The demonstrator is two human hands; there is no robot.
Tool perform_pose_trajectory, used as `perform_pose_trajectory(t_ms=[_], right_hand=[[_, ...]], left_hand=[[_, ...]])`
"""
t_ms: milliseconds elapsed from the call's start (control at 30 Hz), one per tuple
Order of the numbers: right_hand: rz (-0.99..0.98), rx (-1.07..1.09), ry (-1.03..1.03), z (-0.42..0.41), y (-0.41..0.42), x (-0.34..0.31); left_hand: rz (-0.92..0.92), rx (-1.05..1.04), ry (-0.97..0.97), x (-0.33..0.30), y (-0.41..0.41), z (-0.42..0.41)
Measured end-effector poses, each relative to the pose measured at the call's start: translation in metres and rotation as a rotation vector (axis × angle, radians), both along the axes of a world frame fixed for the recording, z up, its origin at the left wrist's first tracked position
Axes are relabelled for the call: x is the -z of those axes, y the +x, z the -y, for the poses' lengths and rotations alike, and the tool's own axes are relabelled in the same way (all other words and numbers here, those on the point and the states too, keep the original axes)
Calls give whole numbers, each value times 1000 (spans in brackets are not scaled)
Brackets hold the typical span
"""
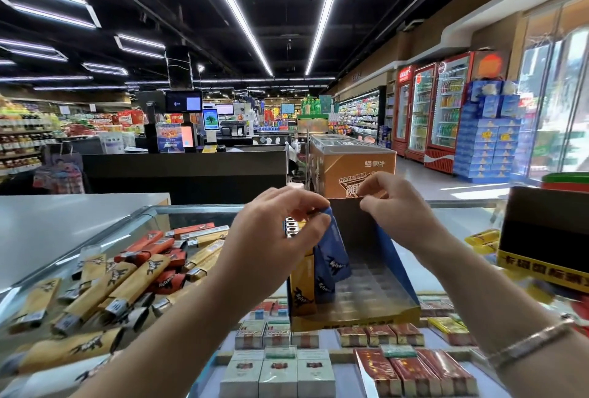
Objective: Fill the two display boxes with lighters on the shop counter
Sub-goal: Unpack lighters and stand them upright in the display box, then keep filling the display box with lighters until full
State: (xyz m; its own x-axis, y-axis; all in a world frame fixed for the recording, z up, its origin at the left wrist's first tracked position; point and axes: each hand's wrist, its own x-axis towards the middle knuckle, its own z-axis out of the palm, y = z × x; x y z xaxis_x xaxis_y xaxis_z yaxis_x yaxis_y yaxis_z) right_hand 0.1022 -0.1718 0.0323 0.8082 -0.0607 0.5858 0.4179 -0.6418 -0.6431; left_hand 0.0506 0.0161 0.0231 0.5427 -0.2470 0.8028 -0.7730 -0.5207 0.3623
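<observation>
A blue and gold display box (376, 298) stands open on the glass counter (462, 225), mostly empty. A gold lighter (301, 286) and two blue lighters (333, 257) stand at its left side. My left hand (274, 232) grips the tops of these lighters at the box's left wall. My right hand (392, 206) pinches the top edge of the box's dark back panel. A second display box (545, 232), black with a yellow band, sits at the right edge. A heap of gold and red lighters (127, 273) lies on the counter to the left.
Cigarette packs (318, 362) show beneath the glass in front of me. A grey counter surface (63, 225) lies at the left. An orange carton (353, 168) stands behind the box, with checkout desks and drink fridges (433, 110) beyond. A bracelet (526, 340) circles my right wrist.
</observation>
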Motion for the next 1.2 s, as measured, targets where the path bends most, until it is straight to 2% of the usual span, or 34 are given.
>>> perform_pose_trajectory(t_ms=[67, 133, 200, 333, 700, 833, 967, 1067, 1200], right_hand=[[-110, 38, -32, 3, 9, 8], [-255, -24, -40, 4, 14, 14], [-317, -66, -83, 3, 17, 17], [-303, -43, -174, 2, 20, 20], [-303, -60, -178, 2, 15, 17], [-317, -68, -172, 3, 13, 17], [-336, -73, -178, 6, 10, 16], [-361, -74, -190, 9, 9, 14], [-418, -44, -231, 13, 8, 8]], left_hand=[[41, -31, 69, 1, 0, 1], [92, -53, 126, 2, 0, 0], [141, -69, 190, 1, -1, 1], [192, -70, 272, 1, -2, 3], [205, -78, 373, 1, 2, 1], [72, -45, 314, 2, 4, -2], [-195, 56, 291, 8, 8, -4], [-326, 78, 284, 13, 11, -5], [-366, 116, 244, 13, 13, -7]])
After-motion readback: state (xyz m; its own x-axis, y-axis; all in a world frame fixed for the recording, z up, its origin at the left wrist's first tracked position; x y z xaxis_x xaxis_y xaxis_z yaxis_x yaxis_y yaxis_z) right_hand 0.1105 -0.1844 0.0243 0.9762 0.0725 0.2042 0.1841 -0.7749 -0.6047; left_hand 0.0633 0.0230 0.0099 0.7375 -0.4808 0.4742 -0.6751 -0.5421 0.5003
